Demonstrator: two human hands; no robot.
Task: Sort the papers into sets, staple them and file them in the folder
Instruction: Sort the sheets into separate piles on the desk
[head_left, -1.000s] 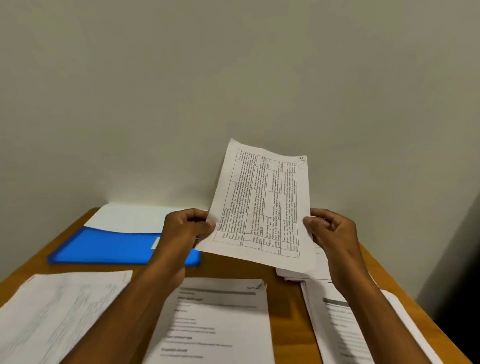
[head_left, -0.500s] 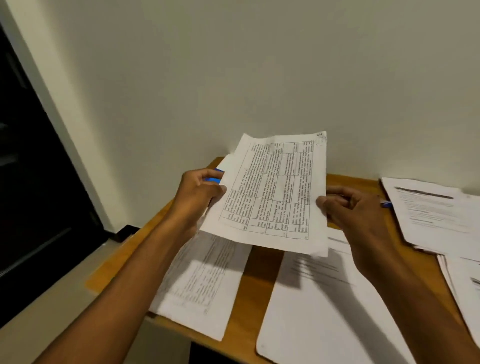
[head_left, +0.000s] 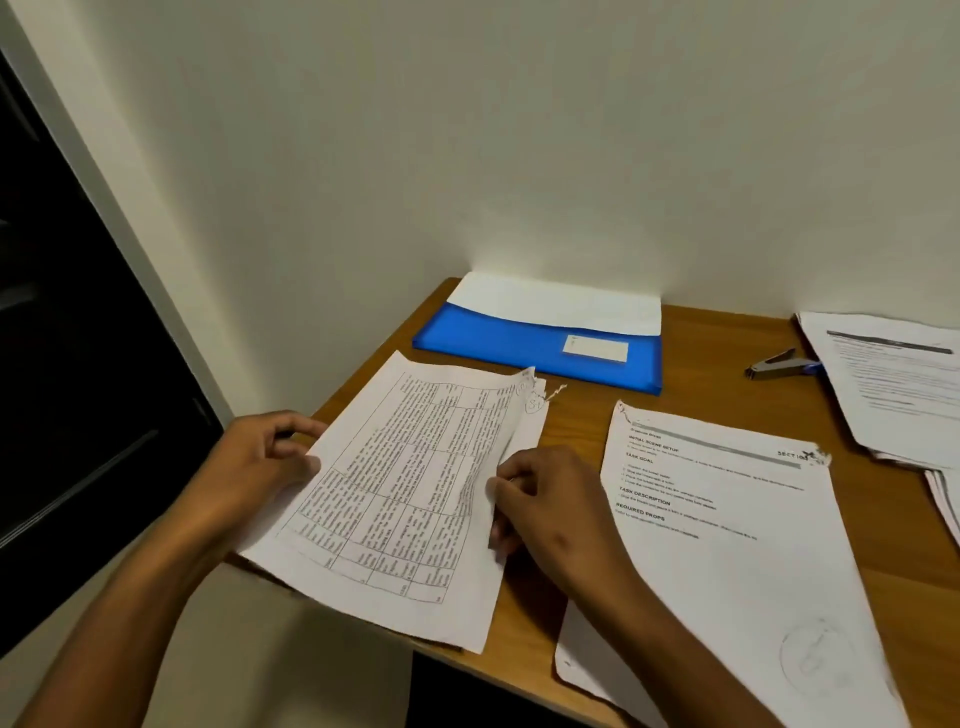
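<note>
A sheet printed with a table (head_left: 405, 483) lies on the left pile of papers, at the desk's left front corner. My left hand (head_left: 265, 457) holds its left edge, fingers curled around it. At the sheet's right edge my right hand (head_left: 540, 499) pinches the paper, which lifts slightly there. The blue folder (head_left: 519, 348) lies shut against the wall, with a white sheet tucked under its flap. A stapler (head_left: 774, 364) rests to the right of the folder. A text-printed set (head_left: 727, 519) lies in the middle of the desk.
Another stack of printed papers (head_left: 893, 384) lies at the right edge of the wooden desk (head_left: 701, 374). The desk stands against a pale wall, with a dark doorway (head_left: 62, 364) to its left. The left pile overhangs the desk's front edge.
The table-printed sheet was held up in the air between both hands and now lies down on the left pile. My view has turned left and down.
</note>
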